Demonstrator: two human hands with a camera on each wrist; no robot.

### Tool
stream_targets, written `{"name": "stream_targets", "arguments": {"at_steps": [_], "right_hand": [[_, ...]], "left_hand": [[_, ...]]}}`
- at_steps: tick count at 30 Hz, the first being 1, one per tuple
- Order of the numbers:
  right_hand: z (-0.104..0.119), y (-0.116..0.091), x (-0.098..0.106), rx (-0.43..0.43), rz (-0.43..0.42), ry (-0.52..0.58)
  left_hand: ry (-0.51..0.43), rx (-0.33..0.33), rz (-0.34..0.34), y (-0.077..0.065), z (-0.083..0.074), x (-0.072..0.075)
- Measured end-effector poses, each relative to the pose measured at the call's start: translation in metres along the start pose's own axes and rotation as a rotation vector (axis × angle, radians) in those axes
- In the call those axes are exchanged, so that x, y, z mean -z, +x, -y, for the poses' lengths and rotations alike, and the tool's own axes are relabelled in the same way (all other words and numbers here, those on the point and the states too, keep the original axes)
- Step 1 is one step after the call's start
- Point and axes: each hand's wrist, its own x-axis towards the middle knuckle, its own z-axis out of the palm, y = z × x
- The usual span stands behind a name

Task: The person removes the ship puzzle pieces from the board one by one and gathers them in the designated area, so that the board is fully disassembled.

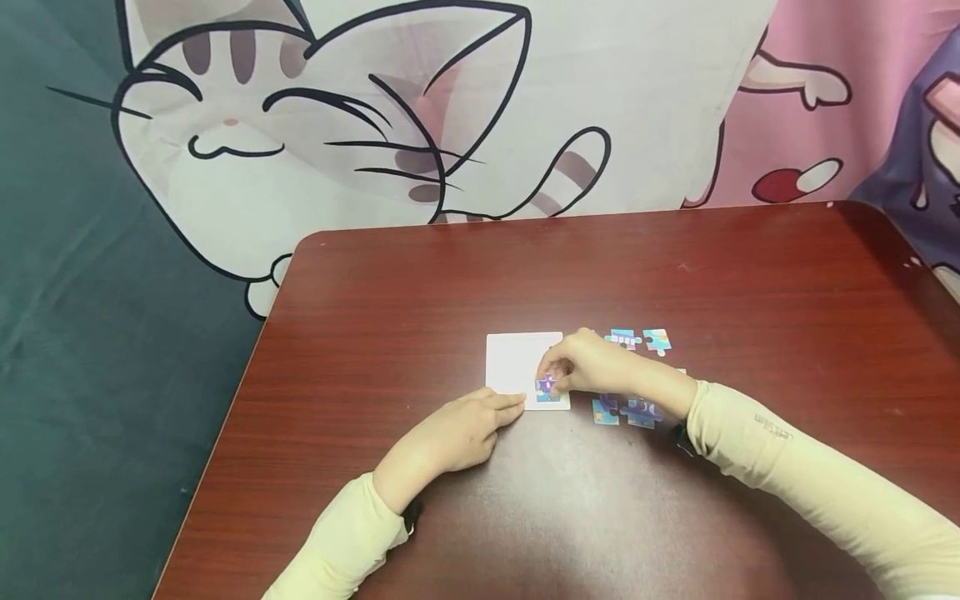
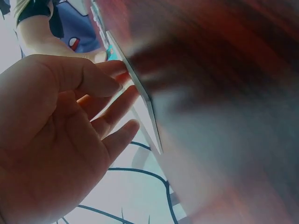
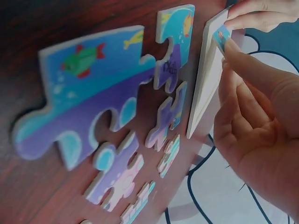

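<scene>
A square white puzzle board (image 1: 516, 358) lies on the table, bordered by a thin raised rim. The outstretched fingers of my left hand (image 1: 453, 429) rest on its near edge; the left wrist view shows them against the board's side (image 2: 150, 109). At the board's near right corner, my right hand (image 1: 600, 364) pinches a small purple and blue jigsaw piece (image 1: 546, 387) between thumb and fingers. Part of that piece is covered by the fingers. In the right wrist view, a blue bit with an orange mark (image 3: 221, 36) shows beside the thumb.
Several loose jigsaw pieces lie right of the board, including a fish-patterned piece (image 3: 93, 70) and a blue piece (image 1: 657, 340) at the back. My right forearm hides some of them. The brown table (image 1: 420, 292) meets a cat-printed cloth (image 1: 225, 192) behind.
</scene>
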Motion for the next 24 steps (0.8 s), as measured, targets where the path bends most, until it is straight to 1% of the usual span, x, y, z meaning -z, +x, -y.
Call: {"name": "stream_targets", "arguments": {"at_steps": [3,8,14,17,24], "right_hand": [[-0.001,-0.003,0.000,0.005,0.002,-0.023],[-0.001,-0.009,0.002,-0.009,0.002,0.014],[0.000,-0.022,0.008,-0.012,0.006,0.046],[-0.002,-0.031,0.011,-0.015,-0.004,0.037],[-0.005,-0.054,0.019,-0.044,-0.027,-0.027]], "left_hand": [[-0.020,-0.002,0.002,0.000,0.000,-0.001],[-0.058,-0.010,0.003,0.000,0.002,-0.004],[-0.061,-0.013,-0.004,-0.001,0.004,-0.004],[-0.073,-0.015,-0.003,-0.001,0.004,-0.004],[-0.090,0.002,0.018,-0.002,0.004,0.000]]}}
